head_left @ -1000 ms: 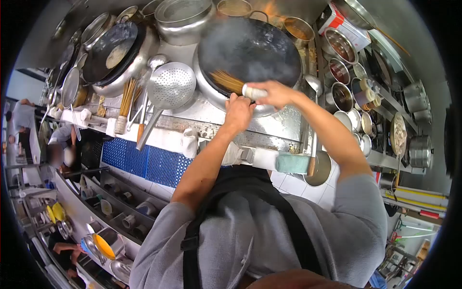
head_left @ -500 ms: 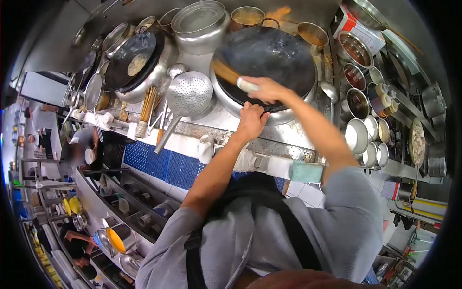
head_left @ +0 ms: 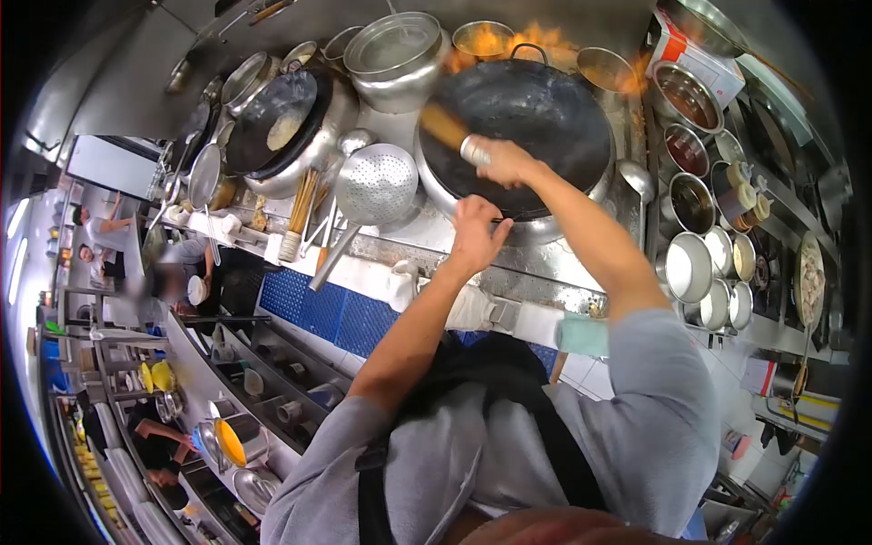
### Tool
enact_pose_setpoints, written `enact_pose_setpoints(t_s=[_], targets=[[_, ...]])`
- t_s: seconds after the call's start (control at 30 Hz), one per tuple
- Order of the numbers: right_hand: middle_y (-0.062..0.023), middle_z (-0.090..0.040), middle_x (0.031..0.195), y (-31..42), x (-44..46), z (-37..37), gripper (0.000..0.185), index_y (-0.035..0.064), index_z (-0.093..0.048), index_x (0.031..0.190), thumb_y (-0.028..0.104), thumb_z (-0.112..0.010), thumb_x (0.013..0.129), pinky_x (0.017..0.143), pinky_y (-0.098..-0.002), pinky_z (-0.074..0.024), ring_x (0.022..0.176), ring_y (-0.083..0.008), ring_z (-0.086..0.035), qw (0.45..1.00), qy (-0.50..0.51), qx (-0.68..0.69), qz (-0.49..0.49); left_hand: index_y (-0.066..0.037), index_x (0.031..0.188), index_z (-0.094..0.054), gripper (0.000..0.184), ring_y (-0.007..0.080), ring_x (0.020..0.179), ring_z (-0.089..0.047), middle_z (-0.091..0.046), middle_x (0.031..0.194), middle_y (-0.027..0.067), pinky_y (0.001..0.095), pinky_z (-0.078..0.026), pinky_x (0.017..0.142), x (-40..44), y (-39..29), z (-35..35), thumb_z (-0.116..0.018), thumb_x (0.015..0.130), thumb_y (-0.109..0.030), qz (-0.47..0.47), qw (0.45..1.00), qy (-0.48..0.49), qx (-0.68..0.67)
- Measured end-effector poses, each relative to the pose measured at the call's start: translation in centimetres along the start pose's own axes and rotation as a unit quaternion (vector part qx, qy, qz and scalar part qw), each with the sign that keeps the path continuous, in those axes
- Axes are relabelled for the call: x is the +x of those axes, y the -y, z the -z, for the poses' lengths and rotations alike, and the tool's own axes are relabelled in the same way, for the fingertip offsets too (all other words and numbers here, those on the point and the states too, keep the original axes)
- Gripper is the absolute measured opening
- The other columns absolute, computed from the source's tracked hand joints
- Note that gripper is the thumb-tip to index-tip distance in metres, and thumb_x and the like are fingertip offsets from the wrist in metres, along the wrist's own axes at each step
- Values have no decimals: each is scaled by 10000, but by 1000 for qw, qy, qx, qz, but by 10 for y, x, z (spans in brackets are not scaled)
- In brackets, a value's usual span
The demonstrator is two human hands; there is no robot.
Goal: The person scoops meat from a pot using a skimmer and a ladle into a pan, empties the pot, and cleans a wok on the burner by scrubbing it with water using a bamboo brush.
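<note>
My right hand (head_left: 507,163) is closed around the pale-wrapped end of a bamboo wok brush (head_left: 443,127), held over the left part of a large black wok (head_left: 536,113). The brush's bristle end is blurred. My left hand (head_left: 477,238) is at the wok's near edge, fingers bent over the rim and thumb to the right; its exact hold is partly hidden. The wok looks dark and wet inside, with a loop handle at its far side. Orange flames (head_left: 545,41) rise behind it.
Left of the wok lie a perforated strainer (head_left: 377,184), a ladle (head_left: 356,141) and another bamboo brush (head_left: 302,204). A second wok (head_left: 259,127) holds some pale food. Sauce pots (head_left: 688,95) and white bowls (head_left: 688,268) line the right. Other people stand far left.
The flames behind the wok have grown and spread. The brush remains over the wok's left side, in blurred motion. My left hand stays at the near rim while the whole view shifts slightly.
</note>
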State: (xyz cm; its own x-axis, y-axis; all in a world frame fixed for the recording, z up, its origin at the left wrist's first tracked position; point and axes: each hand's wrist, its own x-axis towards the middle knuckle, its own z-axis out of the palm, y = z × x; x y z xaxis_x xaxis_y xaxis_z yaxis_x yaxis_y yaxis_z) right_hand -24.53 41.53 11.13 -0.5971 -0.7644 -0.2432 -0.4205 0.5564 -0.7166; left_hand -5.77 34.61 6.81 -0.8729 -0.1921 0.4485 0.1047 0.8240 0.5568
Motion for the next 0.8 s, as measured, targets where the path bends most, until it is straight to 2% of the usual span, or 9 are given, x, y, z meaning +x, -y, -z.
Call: enact_pose_setpoints(t_s=[0.17,0.23,0.33,0.4,0.5,0.57,0.63,0.67,0.8], targets=[[-143,-591,1386,-64,-133,150,733,313,-443,1535,225,-750,874,609,-358,-640,967,-248,-714,949,278,38,-143,-69,1045,-654,199,353,1093,-536,-624,1087,131,474,-398,942,-24,14,66,-728,877,-145,14,993,-113,22],[-136,-705,1198,-41,-137,224,504,142,-632,1355,208,-748,869,689,-456,-633,882,-318,-739,921,135,-242,-275,-68,1038,-680,174,344,1105,-541,-631,1083,131,474,-397,943,-24,5,73,-719,881,-133,30,996,-88,15],[-228,-729,1003,-95,-56,231,369,90,-662,1209,336,-583,944,800,-515,-568,943,-390,-719,852,-344,-388,-72,-79,1003,-734,124,317,1078,-561,-653,1053,102,470,-399,921,-9,-25,42,-707,894,-131,-9,996,-54,63],[-172,-743,1065,-106,4,182,350,79,-719,1122,298,-582,886,849,-495,-567,970,-378,-720,863,-378,-314,-117,-106,988,-747,117,300,1067,-560,-650,1020,74,475,-391,909,-10,-25,19,-710,886,-151,0,997,-10,80],[-150,-737,1100,-25,-25,78,348,107,-720,1167,175,-674,829,721,-437,-622,943,-314,-734,957,26,-279,-70,-130,958,-776,106,262,1052,-568,-669,990,25,471,-382,882,-5,-21,5,-711,889,-178,17,996,14,92],[-108,-712,922,-7,-48,37,613,220,-574,1416,235,-764,834,490,-356,-601,788,-264,-719,993,106,-33,-48,-126,977,-776,117,274,1043,-577,-687,1000,28,466,-390,881,-7,-23,9,-698,911,-183,21,994,32,102],[-125,-677,1094,-47,-50,39,760,361,-434,1533,244,-759,855,609,-358,-629,844,-210,-680,979,154,-41,126,-140,997,-782,132,269,1044,-583,-694,1013,28,471,-386,895,-2,-22,12,-689,918,-192,19,993,34,108],[-49,-569,1339,-46,-71,80,703,450,-525,1447,272,-799,825,619,-369,-627,1111,-253,-621,974,214,46,-62,-142,1000,-783,136,267,1051,-583,-697,1019,28,473,-386,900,-4,-24,14,-688,920,-197,25,993,41,109],[-246,-701,1140,-163,-68,192,687,203,-477,1476,379,-722,858,869,-497,-547,1023,-439,-684,917,-204,-309,-149,-137,1015,-777,151,251,1117,-577,-696,1039,24,490,-377,917,-7,-21,13,-670,917,-176,43,991,51,116]])
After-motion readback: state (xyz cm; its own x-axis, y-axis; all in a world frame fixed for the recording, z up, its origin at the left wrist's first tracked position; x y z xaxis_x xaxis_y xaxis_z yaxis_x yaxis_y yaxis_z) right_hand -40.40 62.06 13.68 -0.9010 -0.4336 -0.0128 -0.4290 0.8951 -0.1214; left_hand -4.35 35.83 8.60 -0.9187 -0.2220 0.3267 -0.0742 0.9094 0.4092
